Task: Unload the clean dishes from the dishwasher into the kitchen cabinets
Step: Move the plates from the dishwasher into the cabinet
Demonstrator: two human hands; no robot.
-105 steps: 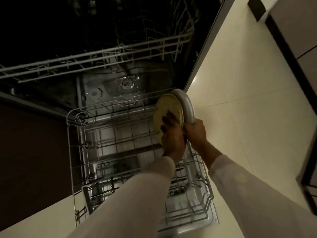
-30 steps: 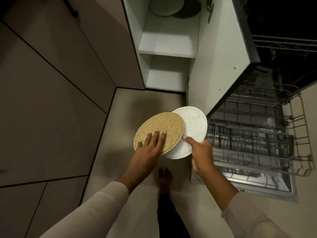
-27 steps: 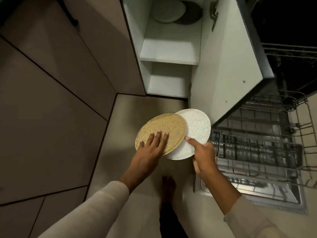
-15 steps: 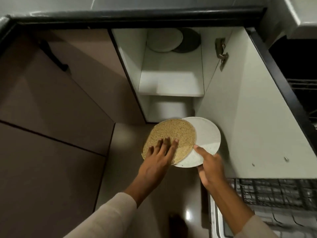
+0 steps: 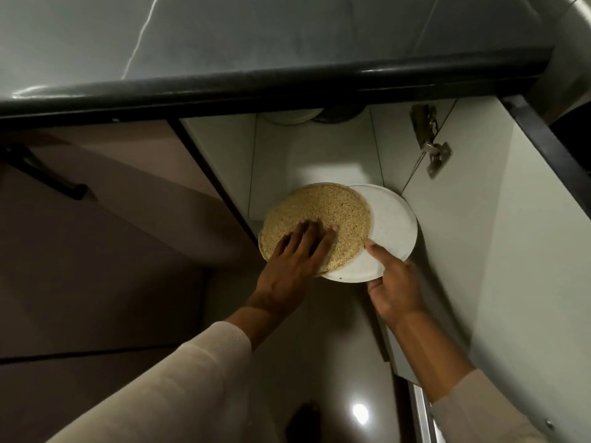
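Tan plate (image 5: 319,215) overlaps white plate (image 5: 391,225), before open cabinet (image 5: 319,155); left hand (image 5: 294,260) fingers flat on tan plate; right hand (image 5: 395,289) pinches white plate rim.

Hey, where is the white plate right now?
Head view, just right of centre: the white plate sits partly under the tan plate, pinched at its near edge by the right hand, in front of the open cabinet.

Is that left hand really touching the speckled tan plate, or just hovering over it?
Touching. The head view shows the left hand lying flat on the tan plate, fingers spread across its speckled surface.
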